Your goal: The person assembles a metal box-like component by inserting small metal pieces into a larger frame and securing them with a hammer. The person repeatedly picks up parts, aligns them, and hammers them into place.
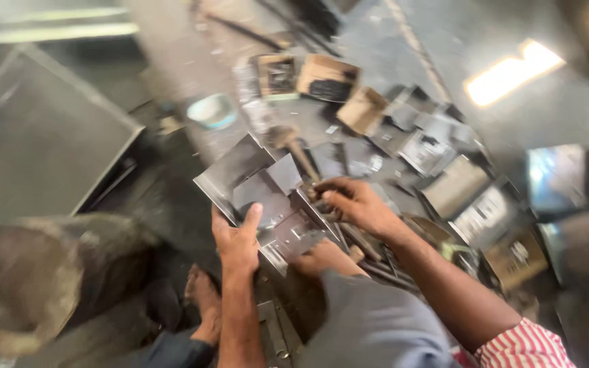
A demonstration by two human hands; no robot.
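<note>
Fingers of the left hand (pixel 238 240) were pressed flat on a folded sheet-metal piece (pixel 267 197), with the thumb raised up against its middle fold. This grey metal piece lay in the middle of the scene, tilted, with its far corner pointing to the left and far side. Just to the right of it, the right hand (pixel 354 204) was curled around the handle of a hammer (pixel 293 146); its fingers were closed together on the handle, and the hammer head stood above the far edge of the metal piece. The picture was blurred, so I cannot tell if the head touched the metal.

Behind the hands, many small metal boxes (pixel 444 177) and cut plates were scattered over the floor to the right and far side. A small pale bowl (pixel 213 110) stood far on the left. One large flat metal sheet (pixel 35 136) lay at the left, and a round dark drum (pixel 28 286) was near, at the left corner. A bare foot (pixel 204 293) rested under the left arm.
</note>
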